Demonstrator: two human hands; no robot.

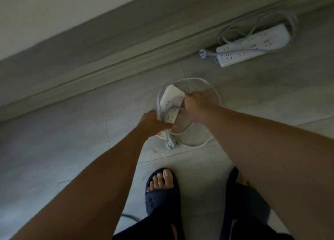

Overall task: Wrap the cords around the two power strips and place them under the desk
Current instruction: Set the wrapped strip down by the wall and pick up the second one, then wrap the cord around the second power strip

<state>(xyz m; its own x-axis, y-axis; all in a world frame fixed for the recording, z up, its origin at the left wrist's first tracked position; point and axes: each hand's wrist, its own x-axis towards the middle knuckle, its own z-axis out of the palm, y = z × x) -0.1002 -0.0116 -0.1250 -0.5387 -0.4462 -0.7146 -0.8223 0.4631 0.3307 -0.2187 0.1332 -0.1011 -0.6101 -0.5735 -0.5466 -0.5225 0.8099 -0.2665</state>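
Here my left hand (151, 122) grips the near end of a power strip (170, 104); my right hand (194, 104) clasps its looped cord (198, 80) beside it above the floor (72, 131).

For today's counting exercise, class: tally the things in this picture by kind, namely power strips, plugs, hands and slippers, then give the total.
Power strips: 3, one held, two on the floor by the wall
Plugs: 2
Hands: 2, left, right
Slippers: 2
Total: 9
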